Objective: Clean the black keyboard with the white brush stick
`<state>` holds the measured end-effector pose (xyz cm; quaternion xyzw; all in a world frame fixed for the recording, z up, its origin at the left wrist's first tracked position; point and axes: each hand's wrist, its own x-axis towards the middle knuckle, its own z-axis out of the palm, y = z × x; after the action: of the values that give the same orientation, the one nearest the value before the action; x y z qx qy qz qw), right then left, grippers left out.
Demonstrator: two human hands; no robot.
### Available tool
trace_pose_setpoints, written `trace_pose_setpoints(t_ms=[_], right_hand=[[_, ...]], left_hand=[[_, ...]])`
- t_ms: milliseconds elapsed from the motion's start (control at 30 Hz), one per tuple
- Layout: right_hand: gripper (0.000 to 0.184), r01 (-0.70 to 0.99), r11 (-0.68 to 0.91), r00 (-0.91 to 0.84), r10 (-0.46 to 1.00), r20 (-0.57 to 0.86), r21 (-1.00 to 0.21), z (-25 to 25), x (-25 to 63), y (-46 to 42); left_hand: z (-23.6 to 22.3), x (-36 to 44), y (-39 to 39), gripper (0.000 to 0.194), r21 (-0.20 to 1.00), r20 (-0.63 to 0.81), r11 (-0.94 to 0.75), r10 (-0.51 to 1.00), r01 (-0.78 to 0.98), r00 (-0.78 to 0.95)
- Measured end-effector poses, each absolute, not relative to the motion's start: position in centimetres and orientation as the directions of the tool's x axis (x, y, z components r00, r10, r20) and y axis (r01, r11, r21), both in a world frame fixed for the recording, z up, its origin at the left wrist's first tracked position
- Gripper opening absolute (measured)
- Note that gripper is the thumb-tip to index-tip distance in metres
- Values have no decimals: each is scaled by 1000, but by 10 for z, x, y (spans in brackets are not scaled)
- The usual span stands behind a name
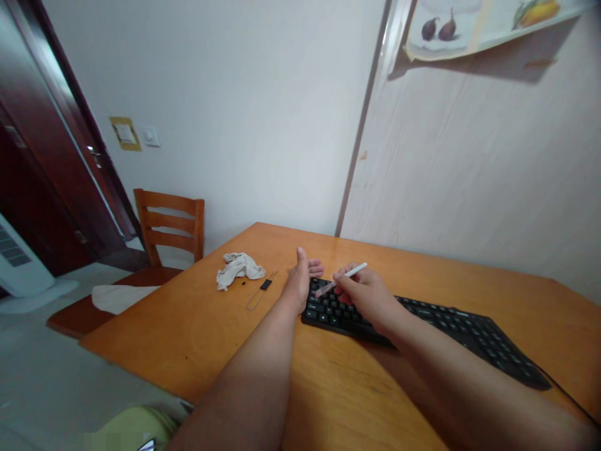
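Bare forearms, bare hands.

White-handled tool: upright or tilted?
Tilted. The right hand holds the tool slantwise, white end up, other end down over the keyboard.

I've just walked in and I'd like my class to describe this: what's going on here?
A person's right hand holds a slim white brush-like tool, slanted down with its tip over the left end of a black keyboard on an orange-brown wooden table. The left hand is open, thumb up, at that same end. Further left lie a crumpled off-white cloth and a thin wire tool with a black middle.
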<state>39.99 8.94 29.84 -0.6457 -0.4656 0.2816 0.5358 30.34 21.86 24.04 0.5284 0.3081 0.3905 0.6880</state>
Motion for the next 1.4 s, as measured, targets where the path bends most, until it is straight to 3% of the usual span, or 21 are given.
trace_pose_setpoints(t_ms=[233,467,1400], right_hand=[[19,329,-5,387,913,130,-944,288,393,108],[16,392,-50,410,903,126,-919,279,415,96],[19,363,-135,519,851,80,-922,281,477,23]], left_hand=[[244,301,215,93,958,-72,206,847,-200,527],[239,304,219,95,968,0,125,868,-218,497],[247,299,219,93,983,-28,112,873,-144,488]])
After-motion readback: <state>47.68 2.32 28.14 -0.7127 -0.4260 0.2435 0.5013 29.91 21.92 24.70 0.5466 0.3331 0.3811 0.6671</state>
